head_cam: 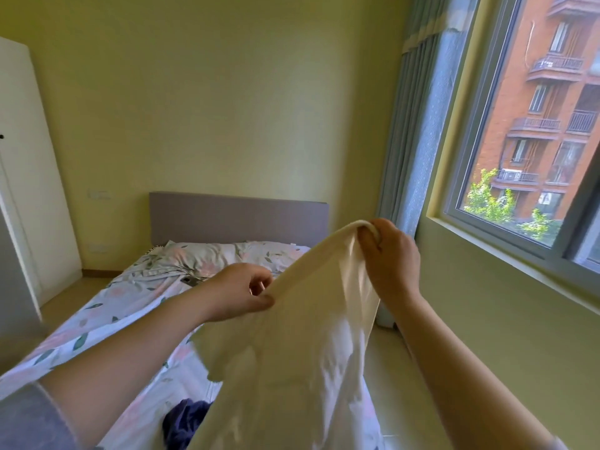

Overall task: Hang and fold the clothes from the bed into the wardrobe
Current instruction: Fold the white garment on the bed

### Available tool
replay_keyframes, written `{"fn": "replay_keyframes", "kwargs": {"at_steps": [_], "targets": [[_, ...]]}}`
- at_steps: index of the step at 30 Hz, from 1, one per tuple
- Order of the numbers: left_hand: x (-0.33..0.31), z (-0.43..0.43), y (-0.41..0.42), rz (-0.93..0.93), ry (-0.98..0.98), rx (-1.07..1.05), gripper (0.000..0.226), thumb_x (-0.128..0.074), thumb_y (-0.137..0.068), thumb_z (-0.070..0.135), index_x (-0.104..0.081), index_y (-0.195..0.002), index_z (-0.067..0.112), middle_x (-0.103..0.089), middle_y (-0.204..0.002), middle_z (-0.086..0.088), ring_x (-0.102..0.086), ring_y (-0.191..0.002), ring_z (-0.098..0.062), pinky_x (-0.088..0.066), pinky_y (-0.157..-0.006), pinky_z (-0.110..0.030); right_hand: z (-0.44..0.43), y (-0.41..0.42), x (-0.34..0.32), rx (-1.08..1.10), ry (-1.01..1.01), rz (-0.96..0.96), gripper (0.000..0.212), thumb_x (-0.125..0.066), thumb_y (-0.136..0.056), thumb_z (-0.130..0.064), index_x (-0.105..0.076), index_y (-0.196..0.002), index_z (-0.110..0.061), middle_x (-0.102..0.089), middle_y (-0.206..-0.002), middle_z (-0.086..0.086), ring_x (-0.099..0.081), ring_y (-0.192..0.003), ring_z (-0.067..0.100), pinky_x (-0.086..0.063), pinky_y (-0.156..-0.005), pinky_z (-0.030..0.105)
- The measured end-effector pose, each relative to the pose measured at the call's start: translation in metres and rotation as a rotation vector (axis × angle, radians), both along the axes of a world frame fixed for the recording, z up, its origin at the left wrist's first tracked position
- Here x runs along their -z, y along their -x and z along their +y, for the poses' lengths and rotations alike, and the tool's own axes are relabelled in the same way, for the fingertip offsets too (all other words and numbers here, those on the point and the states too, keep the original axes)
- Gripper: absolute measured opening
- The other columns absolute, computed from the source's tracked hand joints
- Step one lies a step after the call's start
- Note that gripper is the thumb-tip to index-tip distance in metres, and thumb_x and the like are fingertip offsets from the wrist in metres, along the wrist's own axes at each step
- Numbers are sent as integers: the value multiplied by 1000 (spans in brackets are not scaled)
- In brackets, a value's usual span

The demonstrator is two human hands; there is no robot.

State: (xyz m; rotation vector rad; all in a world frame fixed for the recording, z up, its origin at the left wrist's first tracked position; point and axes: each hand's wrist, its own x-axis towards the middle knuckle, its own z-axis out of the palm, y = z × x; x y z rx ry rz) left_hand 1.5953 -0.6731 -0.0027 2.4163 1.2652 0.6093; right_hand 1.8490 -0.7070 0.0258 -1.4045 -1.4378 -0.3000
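A cream garment (pixel 292 352) hangs in the air above the bed (pixel 130 306), stretched between both hands. My right hand (pixel 391 254) grips its top edge high up, fingers curled round the cloth. Lower and to the left, my left hand (pixel 242 292) pinches the same edge between thumb and fingers. The cloth drapes down to the bottom of the view and hides part of the bed. A dark blue garment (pixel 185 423) lies crumpled on the floral sheet near the bottom. The white wardrobe (pixel 29 177) stands at the far left with its door shut.
A grey headboard (pixel 238 219) and two floral pillows (pixel 201 254) are at the far end of the bed. A small dark object (pixel 191 280) lies on the sheet. A window (pixel 532 131) with a blue curtain (pixel 418 125) fills the right wall; a floor strip runs beside the bed.
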Motion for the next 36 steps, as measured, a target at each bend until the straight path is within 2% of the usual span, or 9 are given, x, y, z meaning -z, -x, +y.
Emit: {"fn": "replay_keyframes", "kwargs": {"at_steps": [7,14,18,22,25,27,30,33,36], "targets": [[32,2,-24,208,-199,-169,18,-49,-87,21,-35,-75,18,-44,-72,0,-40,-65,-21,-25,-54,-32,-20,-28,-5,37,-27,-47,15,-57,-94,-25,-65,-85,-16,-52,-63,-8,-48,-63,23,-35,-56,32],[36,-5,-45,-222,-228,-281,27,-58,-87,27,-35,-74,23,-45,-62,3,-44,-57,-20,-28,-53,-32,-30,-86,9,243,114,-221,23,-52,-96,-28,-57,-80,-11,-55,-65,2,-45,-60,28,-28,-53,32],[22,-11,-48,-9,-210,-198,33,-79,-73,31,-46,-70,31,-49,-64,14,-55,-68,-16,-32,-54,-25,-36,-112,28,258,192,-284,19,-51,-94,-19,-54,-78,-10,-55,-70,3,-52,-61,30,-31,-51,31],[30,-16,-49,92,-291,-398,35,-57,-90,27,-40,-59,23,-56,-67,2,-53,-67,-28,-33,-54,-29,-49,-118,45,255,256,-280,19,-50,-92,-17,-53,-77,-7,-55,-68,6,-52,-59,34,-35,-51,33],[28,-24,-50,142,-93,-569,33,-40,-95,40,-61,-84,16,-66,-94,-13,-61,-84,-33,-49,-70,-33,-63,-117,45,345,391,-265,33,-44,-95,-27,-51,-70,-8,-50,-61,4,-51,-60,32,-32,-52,32],[24,-34,-51,-16,167,-591,47,-36,-95,46,-59,-114,10,-63,-115,-19,-62,-99,-38,-53,-85,-41,-74,-111,38,405,568,-158,43,-37,-98,-36,-51,-66,-10,-57,-66,5,-55,-65,29,-41,-57,32],[14,-62,-56,-426,611,-506,48,-32,-96,43,-61,-105,5,-71,-88,-18,-69,-76,-34,-60,-61,-46,-94,-91,31,248,644,338,53,-31,-101,-34,-55,-64,-6,-63,-54,9,-64,-59,31,-57,-66,41],[7,-86,-60,-632,743,-422,47,-24,-98,38,-62,-96,10,-68,-79,-12,-65,-70,-27,-55,-53,-34,-114,-61,30,-141,423,993,43,-25,-102,-19,-55,-77,-1,-65,-51,12,-68,-51,31,-60,-58,37],[2,-103,-63,-1051,729,-314,42,-23,-101,26,-60,-112,10,-65,-97,-15,-63,-80,-25,-54,-63,-37,-128,-29,31,-349,93,1242,36,-24,-98,-9,-58,-101,2,-72,-82,22,-74,-73,32,-61,-72,35]]}}
